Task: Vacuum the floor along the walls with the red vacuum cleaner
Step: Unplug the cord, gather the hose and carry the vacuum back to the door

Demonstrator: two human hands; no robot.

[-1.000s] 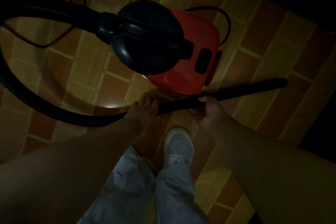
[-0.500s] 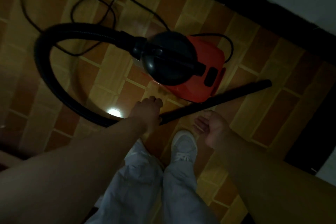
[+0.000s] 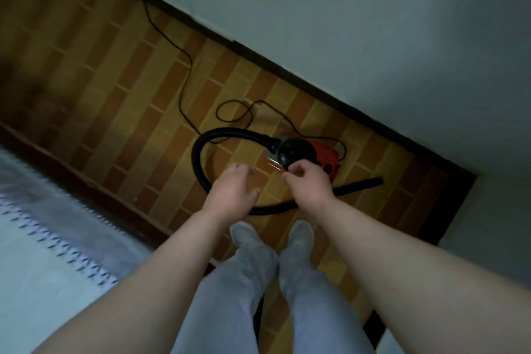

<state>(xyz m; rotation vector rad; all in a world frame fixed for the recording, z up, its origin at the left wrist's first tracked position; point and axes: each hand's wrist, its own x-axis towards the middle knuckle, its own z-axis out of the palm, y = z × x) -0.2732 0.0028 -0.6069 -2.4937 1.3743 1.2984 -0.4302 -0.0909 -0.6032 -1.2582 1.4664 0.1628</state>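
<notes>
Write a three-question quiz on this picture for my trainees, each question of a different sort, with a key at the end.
1. True or false: the right hand grips the wand.
2. The power cord runs from the red vacuum cleaner up to: A) the wall; B) a table leg; C) a doorway.
3. Fill the gap: the hose looping beside the vacuum cleaner is coloured ____.

Key: 1 false, the wand lies on the floor, ungripped; 2 A; 3 black.
</notes>
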